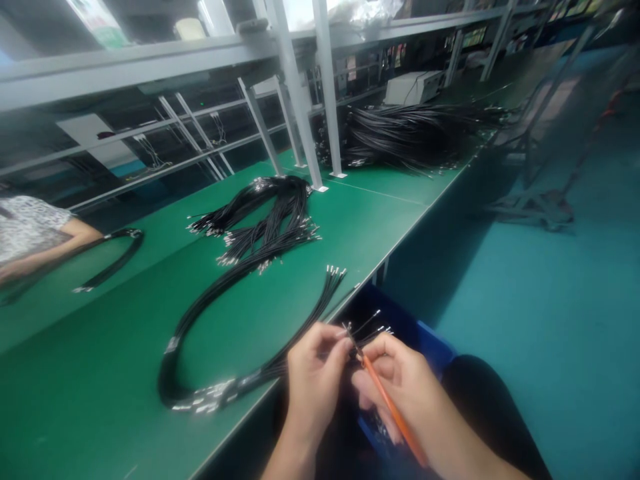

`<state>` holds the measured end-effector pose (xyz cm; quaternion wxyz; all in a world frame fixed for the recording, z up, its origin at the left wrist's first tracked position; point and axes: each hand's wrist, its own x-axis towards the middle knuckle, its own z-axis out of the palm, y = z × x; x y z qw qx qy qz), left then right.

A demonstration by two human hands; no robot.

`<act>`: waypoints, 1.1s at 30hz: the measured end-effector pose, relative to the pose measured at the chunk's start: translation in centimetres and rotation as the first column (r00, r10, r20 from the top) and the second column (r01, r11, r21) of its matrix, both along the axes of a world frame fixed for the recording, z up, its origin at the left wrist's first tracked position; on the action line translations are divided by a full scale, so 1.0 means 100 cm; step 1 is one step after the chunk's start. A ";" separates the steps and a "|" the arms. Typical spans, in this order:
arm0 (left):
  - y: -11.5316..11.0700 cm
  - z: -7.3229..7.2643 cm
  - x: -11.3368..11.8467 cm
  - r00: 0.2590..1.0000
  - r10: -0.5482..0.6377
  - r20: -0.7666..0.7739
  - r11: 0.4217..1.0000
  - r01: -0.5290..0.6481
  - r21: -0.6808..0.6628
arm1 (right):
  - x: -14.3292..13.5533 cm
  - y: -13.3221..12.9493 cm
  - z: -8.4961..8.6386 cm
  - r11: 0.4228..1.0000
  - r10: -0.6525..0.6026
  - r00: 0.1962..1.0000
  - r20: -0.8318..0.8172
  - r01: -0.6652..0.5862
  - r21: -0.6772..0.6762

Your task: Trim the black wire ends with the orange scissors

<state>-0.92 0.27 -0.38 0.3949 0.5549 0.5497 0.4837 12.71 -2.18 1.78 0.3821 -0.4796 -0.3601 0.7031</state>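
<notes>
My left hand is closed in a pinch on the end of a thin black cable, just beyond the table's front edge. Close on its right, my right hand holds an orange-handled tool, whose thin metal tip reaches the fingertips of my left hand. A long bundle of black cables curves over the green table and runs toward my hands. Its loose ends have silvery tips. More cable ends show behind my hands.
A blue bin is below my hands. Black cable bundles lie mid-table, with a larger pile behind the white shelf posts. At the left, another person's arm rests near a curved cable bundle.
</notes>
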 end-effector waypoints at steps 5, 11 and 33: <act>0.000 0.000 0.001 1.000 0.000 -0.020 1.000 0.000 0.014 | 0.000 0.001 -0.004 1.000 0.016 1.000 0.009 -0.015 -0.022; 0.003 -0.001 0.001 0.993 0.001 -0.116 0.999 0.003 0.037 | 0.000 0.000 -0.005 0.999 0.042 0.996 0.081 -0.042 -0.003; 0.037 -0.014 -0.004 0.538 0.032 -0.843 0.997 0.047 0.068 | 0.012 0.050 -0.044 0.902 -0.273 0.835 0.478 0.049 0.429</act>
